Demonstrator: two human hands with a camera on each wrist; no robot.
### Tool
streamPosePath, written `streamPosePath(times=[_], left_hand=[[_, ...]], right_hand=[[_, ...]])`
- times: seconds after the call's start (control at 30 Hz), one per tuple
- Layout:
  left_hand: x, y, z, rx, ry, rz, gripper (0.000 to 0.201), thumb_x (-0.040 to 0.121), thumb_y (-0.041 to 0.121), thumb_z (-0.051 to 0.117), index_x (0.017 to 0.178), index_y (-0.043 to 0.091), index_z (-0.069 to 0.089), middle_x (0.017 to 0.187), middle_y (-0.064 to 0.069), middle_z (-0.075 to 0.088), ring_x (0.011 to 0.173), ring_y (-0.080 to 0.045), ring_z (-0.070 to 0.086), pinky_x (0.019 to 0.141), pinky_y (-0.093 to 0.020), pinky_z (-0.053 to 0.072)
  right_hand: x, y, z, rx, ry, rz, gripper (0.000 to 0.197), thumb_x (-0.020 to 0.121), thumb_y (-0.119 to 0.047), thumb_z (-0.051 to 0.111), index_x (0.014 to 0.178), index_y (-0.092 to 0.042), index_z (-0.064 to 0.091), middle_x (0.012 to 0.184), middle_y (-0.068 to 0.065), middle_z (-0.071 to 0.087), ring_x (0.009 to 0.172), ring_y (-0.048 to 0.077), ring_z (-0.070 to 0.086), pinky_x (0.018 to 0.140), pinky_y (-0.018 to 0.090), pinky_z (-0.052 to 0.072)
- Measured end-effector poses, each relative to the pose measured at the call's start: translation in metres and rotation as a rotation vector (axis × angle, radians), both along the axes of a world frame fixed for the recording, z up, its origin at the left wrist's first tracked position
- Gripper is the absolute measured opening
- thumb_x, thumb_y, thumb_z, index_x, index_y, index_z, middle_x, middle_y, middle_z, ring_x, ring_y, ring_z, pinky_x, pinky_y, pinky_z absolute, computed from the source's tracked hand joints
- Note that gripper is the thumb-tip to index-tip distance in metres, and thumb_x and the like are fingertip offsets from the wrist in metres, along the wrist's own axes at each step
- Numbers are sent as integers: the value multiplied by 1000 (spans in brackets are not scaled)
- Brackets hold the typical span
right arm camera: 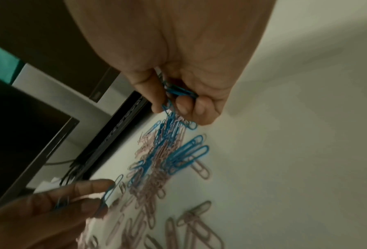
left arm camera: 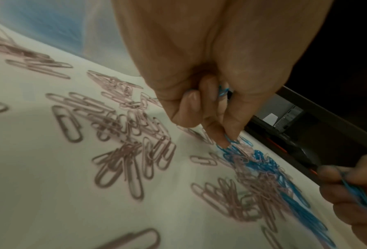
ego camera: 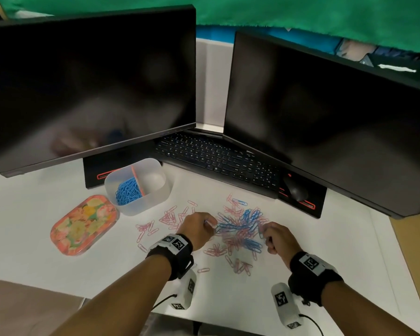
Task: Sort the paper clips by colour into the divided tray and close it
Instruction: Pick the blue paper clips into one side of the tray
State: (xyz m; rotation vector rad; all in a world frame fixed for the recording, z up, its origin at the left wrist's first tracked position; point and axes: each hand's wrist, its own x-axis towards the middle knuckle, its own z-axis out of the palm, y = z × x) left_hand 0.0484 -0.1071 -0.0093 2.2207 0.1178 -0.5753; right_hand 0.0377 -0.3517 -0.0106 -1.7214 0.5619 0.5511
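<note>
Behind my hands, the divided tray [ego camera: 141,190] shows blue clips in one compartment; the other's contents are unclear. Between my hands, the mixed clip pile [ego camera: 238,229] blurs. My left hand [ego camera: 198,227] and right hand [ego camera: 278,238] each pinch blue paper clips [right arm camera: 178,91].

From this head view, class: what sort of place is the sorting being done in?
Most likely an office desk or workstation: two dark monitors and, a black keyboard and a mouse stand behind the paper clips on the white desk.
</note>
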Motion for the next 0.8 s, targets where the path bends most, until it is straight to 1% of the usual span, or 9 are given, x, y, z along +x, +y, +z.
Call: streamPosePath(times=[0.13, 0.23, 0.33, 0.4, 0.5, 0.57, 0.63, 0.7, 0.8], left_hand=[[0, 3, -1, -71, 68, -9, 24, 93, 13, 51, 105, 20, 71, 101, -1, 69, 84, -13, 62, 70, -17, 45], [2, 4, 7, -260, 179, 129, 22, 91, 8, 49, 85, 13, 70, 79, -2, 62, 61, -13, 51, 54, -22, 38], [7, 5, 13, -414, 313, 286, 29, 80, -5, 33, 65, 9, 53, 64, -5, 42, 48, -14, 31, 48, -20, 24], [9, 5, 14, -523, 370, 347, 26, 76, -7, 28, 64, 8, 45, 64, -7, 38, 48, -15, 24, 49, -20, 19], [9, 5, 16, -653, 427, 411, 25, 77, -5, 27, 65, 10, 43, 63, -5, 40, 46, -14, 23, 49, -21, 15], [9, 5, 16, -691, 443, 421, 24, 78, -2, 29, 66, 12, 45, 62, -3, 42, 43, -13, 26, 48, -21, 16], [9, 5, 16, -697, 440, 416, 24, 79, 0, 30, 67, 12, 47, 62, -3, 44, 43, -12, 28, 47, -20, 18], [9, 6, 17, -686, 438, 405, 24, 82, 3, 32, 67, 12, 48, 62, -2, 45, 43, -12, 28, 47, -20, 19], [7, 8, 16, -673, 433, 389, 23, 84, 6, 33, 67, 12, 47, 63, -2, 44, 45, -12, 27, 47, -21, 18]], right_hand=[[-3, -5, 1, 221, 69, -214, 24, 88, -12, 40, 65, -11, 46, 57, 5, 40, 47, 17, 31, 47, 26, 21], [-5, -9, 0, 250, 89, -218, 33, 96, -24, 43, 65, -13, 47, 58, 5, 44, 48, 18, 37, 47, 26, 27], [-6, -9, 4, 201, 58, -132, 23, 94, -15, 45, 77, -6, 57, 63, 9, 49, 51, 19, 42, 46, 25, 30], [-6, -6, 7, 72, 5, 9, 19, 94, -9, 47, 82, -6, 61, 64, 7, 50, 52, 17, 40, 48, 24, 29], [-10, 2, 7, -426, -171, 424, 10, 94, -16, 52, 87, -17, 59, 76, -2, 55, 67, 12, 50, 58, 19, 36], [-14, 8, 6, -590, -229, 559, 9, 90, -18, 56, 99, -19, 58, 85, -9, 51, 77, 9, 52, 64, 15, 36], [-16, 13, 1, -667, -274, 646, 13, 89, -20, 58, 102, -18, 57, 92, -9, 47, 82, 10, 50, 68, 15, 36], [-15, 16, 1, -699, -293, 663, 5, 89, -20, 57, 92, -15, 56, 93, -3, 50, 82, 15, 52, 70, 19, 38], [-12, 17, 1, -716, -275, 671, 9, 89, -17, 54, 81, -13, 53, 90, 3, 54, 81, 19, 54, 69, 22, 40]])
